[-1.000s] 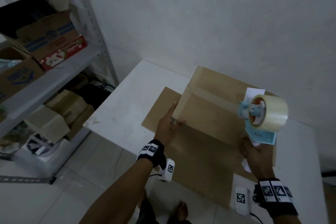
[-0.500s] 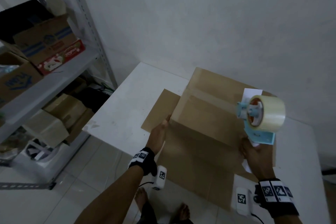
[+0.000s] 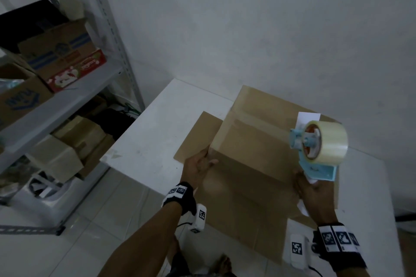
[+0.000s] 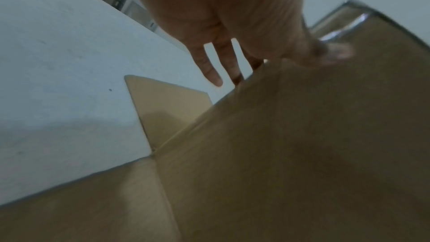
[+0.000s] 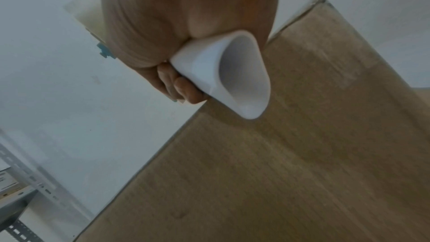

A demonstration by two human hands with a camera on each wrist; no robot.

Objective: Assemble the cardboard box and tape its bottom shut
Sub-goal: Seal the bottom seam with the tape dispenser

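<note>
Bracing the cardboard box point(image 3: 254, 164) near the worktop point(image 3: 157, 141) front edge, the left hand point(image 3: 198, 170) lays spread fingers point(image 4: 210, 69) along its left corner. The right hand point(image 3: 315, 195) curls its fingers around the tape dispenser point(image 3: 319, 150) handle above the box. Risk: uneven pressure slides the box, skewing the tape.

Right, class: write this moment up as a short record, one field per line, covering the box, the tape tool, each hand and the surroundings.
Box: cardboard box stands on the white table, one flap lying flat to its left
Seam: a strip of clear tape already shows across the top face
Tool: tape dispenser with a clear roll, held above the box's right side
Right hand: right hand grips the dispenser's white handle
Left hand: left hand, fingers straight, rests on the box's left corner
Surroundings: metal shelf with cartons on the left
</note>
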